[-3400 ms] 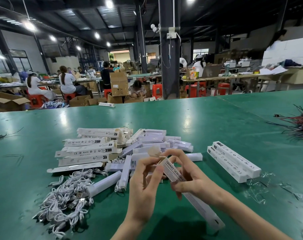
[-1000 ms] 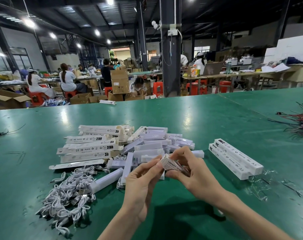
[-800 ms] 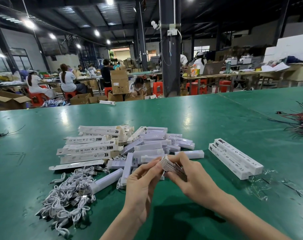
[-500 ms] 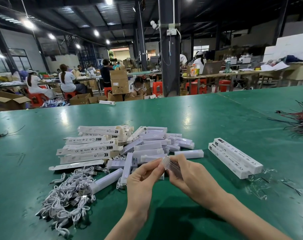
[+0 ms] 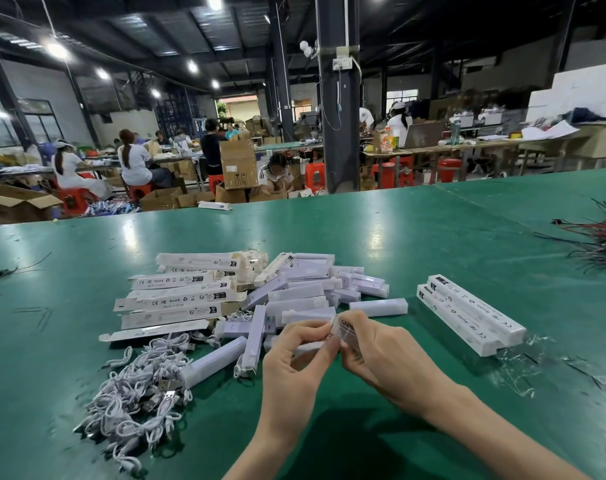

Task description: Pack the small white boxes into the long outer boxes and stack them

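Early in packing, few finished long boxes [image 5: 468, 317] aside.
Pinching one outer box [image 5: 346, 332] in left hand [image 5: 294, 368] and right hand [image 5: 388, 362]; small white boxes [image 5: 305, 292] heaped unpacked.

2 long outer boxes [image 5: 469, 315], side by side

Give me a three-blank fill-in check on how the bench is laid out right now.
1. The heap of white USB cables lies to the ____ of the left hand.
2. The stack of closed long boxes lies to the ____ of the right hand.
3. Both hands pinch one printed outer box; the table beneath is coloured ____.
Missing words: left; right; green.
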`<state>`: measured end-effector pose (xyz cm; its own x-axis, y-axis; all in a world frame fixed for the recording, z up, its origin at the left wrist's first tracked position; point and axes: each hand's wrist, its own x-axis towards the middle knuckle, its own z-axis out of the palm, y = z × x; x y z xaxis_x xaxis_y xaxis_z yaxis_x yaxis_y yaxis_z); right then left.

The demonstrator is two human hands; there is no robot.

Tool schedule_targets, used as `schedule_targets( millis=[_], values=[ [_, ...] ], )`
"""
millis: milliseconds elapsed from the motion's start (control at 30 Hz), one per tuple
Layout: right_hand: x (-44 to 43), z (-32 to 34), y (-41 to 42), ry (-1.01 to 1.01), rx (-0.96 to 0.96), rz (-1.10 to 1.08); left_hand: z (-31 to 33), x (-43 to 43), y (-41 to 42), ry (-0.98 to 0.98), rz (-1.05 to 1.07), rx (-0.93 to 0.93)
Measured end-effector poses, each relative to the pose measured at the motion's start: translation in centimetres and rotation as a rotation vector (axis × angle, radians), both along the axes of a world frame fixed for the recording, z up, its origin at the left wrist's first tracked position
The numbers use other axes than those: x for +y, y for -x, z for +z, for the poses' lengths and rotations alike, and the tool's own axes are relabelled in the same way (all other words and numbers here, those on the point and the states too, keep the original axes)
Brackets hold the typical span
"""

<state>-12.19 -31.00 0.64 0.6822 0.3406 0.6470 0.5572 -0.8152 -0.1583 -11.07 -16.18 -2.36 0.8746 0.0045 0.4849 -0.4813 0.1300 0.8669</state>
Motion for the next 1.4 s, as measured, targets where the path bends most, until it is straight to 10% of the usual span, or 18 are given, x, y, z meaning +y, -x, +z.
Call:
schedule_targets(
  millis=[833, 1167, 1400],
  values=[
    [0.0, -0.9, -0.2, -0.03, 0.004, 0.083, -0.5, 0.0, 0.0, -0.178, 0.026, -0.157],
    [-2.0, -1.2, -1.7, 0.077, 0.158, -0.011, 0.0, 2.1, -2.7, 0.317, 0.13, 0.318],
    [-1.7, -0.2, -1.5, -0.51, 0.138, 0.173, 0.1, 3.5, -4.0, 0.48, 0.247, 0.445]
  ],
)
